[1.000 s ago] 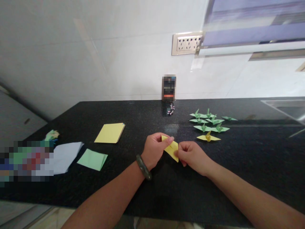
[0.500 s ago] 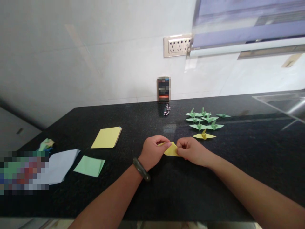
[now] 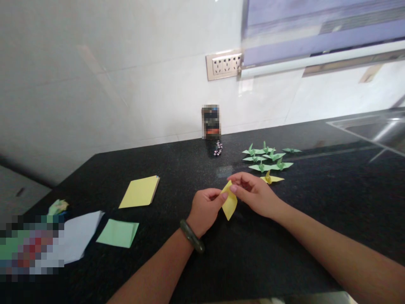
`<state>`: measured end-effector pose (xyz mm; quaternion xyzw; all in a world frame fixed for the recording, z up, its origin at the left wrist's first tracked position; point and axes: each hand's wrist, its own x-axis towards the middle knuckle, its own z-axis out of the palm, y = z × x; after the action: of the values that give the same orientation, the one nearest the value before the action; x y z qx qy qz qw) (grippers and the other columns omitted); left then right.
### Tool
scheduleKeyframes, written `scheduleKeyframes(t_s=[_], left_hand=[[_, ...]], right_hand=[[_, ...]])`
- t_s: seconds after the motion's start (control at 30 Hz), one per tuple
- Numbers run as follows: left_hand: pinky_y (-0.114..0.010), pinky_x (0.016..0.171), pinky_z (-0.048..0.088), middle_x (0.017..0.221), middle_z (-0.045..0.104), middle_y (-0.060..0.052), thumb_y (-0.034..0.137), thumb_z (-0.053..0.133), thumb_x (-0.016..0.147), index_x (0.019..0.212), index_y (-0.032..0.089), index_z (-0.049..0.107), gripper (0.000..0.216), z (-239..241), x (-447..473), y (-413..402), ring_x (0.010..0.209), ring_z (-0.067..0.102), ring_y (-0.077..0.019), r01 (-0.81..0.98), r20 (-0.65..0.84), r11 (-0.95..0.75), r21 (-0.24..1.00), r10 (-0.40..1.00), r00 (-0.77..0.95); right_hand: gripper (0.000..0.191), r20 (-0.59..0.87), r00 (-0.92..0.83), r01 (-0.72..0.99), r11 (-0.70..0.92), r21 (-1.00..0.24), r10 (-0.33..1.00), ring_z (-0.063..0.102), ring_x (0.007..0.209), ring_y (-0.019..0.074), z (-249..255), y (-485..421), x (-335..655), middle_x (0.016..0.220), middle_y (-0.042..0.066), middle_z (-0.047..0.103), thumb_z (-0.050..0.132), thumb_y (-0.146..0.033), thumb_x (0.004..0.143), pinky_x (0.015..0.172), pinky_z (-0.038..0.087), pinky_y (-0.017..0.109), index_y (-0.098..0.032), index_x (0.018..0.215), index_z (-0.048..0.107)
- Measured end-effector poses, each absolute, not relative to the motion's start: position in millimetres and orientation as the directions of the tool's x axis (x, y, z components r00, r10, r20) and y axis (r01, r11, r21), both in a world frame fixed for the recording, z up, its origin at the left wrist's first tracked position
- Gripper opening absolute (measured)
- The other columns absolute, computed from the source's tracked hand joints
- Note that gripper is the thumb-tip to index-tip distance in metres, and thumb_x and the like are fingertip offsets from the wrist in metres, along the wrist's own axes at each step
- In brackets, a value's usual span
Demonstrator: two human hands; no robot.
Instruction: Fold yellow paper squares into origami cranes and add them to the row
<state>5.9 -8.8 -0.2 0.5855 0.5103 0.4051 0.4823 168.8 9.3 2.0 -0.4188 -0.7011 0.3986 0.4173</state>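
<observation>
Two hands (image 3: 205,211) (image 3: 260,197) pinch yellow paper (image 3: 229,208) above a speckled black counter (image 3: 265,257) that meets a pale, glossy wall (image 3: 152,93).

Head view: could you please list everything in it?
wall: one, white, behind
counter: one, black, foreground
outlet: one, beige, wall
blind: one, purple, upper right
device: one, dark, against wall
beads: several, mixed, below device
cranes: seven, green, right
lone crane: one, yellow, right
pad: one, yellow, left
folded sheet: one, green, left
sheets: uncounted, white, left
crumpled item: one, greenish, left
blurred item: one, multicoloured, left
fixture: one, silver, right
held paper: one, yellow, centre
bracelet: one, greenish, left wrist
left hand: one, on held paper
right hand: one, on held paper
</observation>
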Motion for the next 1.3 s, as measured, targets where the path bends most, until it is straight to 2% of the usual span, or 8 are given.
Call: scheduleKeyframes(t_s=[0.1,0.2,0.43,0.6,0.97,1.3], left_hand=[[-0.023,0.051,0.039,0.058,0.06,-0.002,0.036,0.06,0.072,0.074,0.012,0.07,0.027,-2,6,-8,0.054,0.051,-0.0116,0.111,-0.019,0.017,0.994,1.0,0.016],[-0.024,0.053,0.042,0.06,0.059,-0.002,0.038,0.059,0.074,0.078,0.012,0.07,0.029,-6,5,-7,0.054,0.052,-0.0117,0.001,-0.027,0.027,1.0,0.999,0.021],[-0.026,0.058,0.046,0.061,0.063,-0.004,0.033,0.063,0.071,0.076,0.01,0.069,0.024,-5,9,-9,0.056,0.056,-0.0126,-0.106,-0.088,0.094,0.99,0.995,0.056],[-0.028,0.061,0.049,0.063,0.065,-0.004,0.028,0.068,0.065,0.075,0.01,0.066,0.021,0,12,-10,0.057,0.059,-0.0133,-0.205,-0.159,0.174,0.963,0.983,0.087],[-0.024,0.054,0.045,0.063,0.064,-0.001,0.026,0.076,0.054,0.072,0.011,0.06,0.028,-1,10,-9,0.054,0.057,-0.0112,-0.214,-0.195,0.21,0.954,0.977,0.088],[-0.023,0.051,0.045,0.06,0.063,-0.002,0.029,0.074,0.056,0.07,0.011,0.06,0.027,3,12,-11,0.053,0.056,-0.0112,-0.16,-0.182,0.189,0.969,0.981,0.061]], right_hand=[[0.022,0.15,-0.237,0.217,0.202,-0.955,0.96,0.047,0.05,0.009,2,9,167,0.06,-0.003,0.051,0.055,-0.039,0.077,0.048,0.039,0.022,-0.016,0.08,0.054],[0.026,0.055,-0.279,0.171,0.106,-0.98,0.959,0.045,0.045,0.0074,2,8,164,0.055,-0.004,0.049,0.055,-0.041,0.076,0.045,0.038,0.022,-0.016,0.069,0.052],[0.025,-0.041,-0.281,0.007,-0.041,-0.999,0.959,0.047,0.044,0.0059,-1,6,159,0.054,-0.005,0.054,0.064,-0.038,0.069,0.045,0.041,0.02,-0.015,0.075,0.058],[0.028,-0.063,-0.246,-0.061,-0.08,-0.995,0.967,0.048,0.044,0.0054,0,5,158,0.054,-0.005,0.055,0.07,-0.036,0.064,0.044,0.042,0.019,-0.014,0.078,0.057],[0.028,-0.165,-0.317,-0.132,-0.216,-0.968,0.934,0.05,0.044,0.0046,-6,6,160,0.054,-0.003,0.058,0.074,-0.035,0.061,0.044,0.043,0.018,-0.013,0.072,0.063],[0.027,-0.189,-0.361,-0.253,-0.29,-0.923,0.913,0.051,0.046,0.0049,-3,6,158,0.055,-0.001,0.061,0.077,-0.033,0.058,0.047,0.043,0.019,-0.012,0.071,0.067]])
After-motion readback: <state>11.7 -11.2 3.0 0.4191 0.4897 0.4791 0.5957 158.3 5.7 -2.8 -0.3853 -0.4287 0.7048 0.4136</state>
